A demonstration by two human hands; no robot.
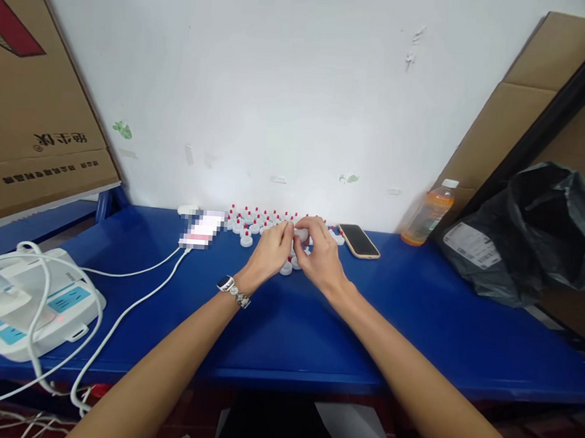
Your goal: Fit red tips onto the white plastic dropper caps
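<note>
My right hand [319, 253] curls its thumb and fingers around a white plastic cap [301, 234]. Right beside it, my left hand [272, 249] is closed in a pinch, its fingertips close against that cap. What lies between the left fingertips is hidden. Many white caps with red tips [246, 238] stand upright on the blue table [274, 331], behind and around both hands. A few more caps [285, 268] sit just below the hands. A watch with a metal band [234, 291] is on my left wrist.
A dark-screened phone [358, 241] lies right of the caps; a blurred-out device [202, 230] with white cables lies left. A white power strip [60, 309] sits front left. An orange drink bottle [428, 213] and black plastic bag [516, 235] stand right. Cardboard [45, 95] leans left.
</note>
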